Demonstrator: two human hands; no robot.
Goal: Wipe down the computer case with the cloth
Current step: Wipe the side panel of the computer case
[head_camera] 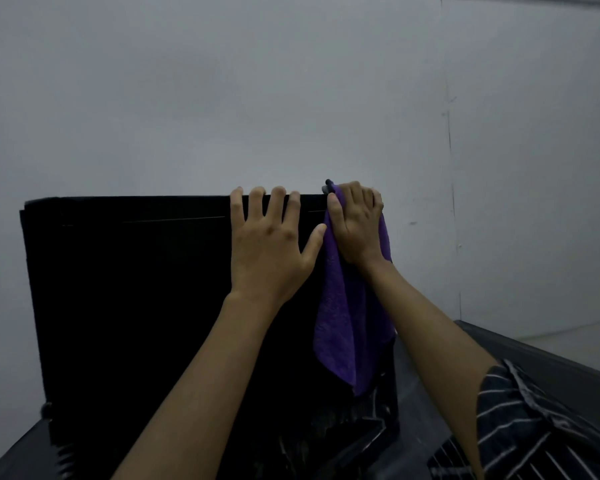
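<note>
Single view only, head-worn, wide-angle. Looks forward and slightly down along both forearms, from just behind and above them. Close range: computer case [129, 289] fills lower left and centre, left hand [271, 244] and right hand [355, 225] mid-frame at its top edge. Upper half of frame taken by plain grey wall [291, 91], faced nearly square-on. Straight lines bowed toward frame edges. Dark tabletop [551, 362] cut off at lower right. No second view to overlap.
</note>
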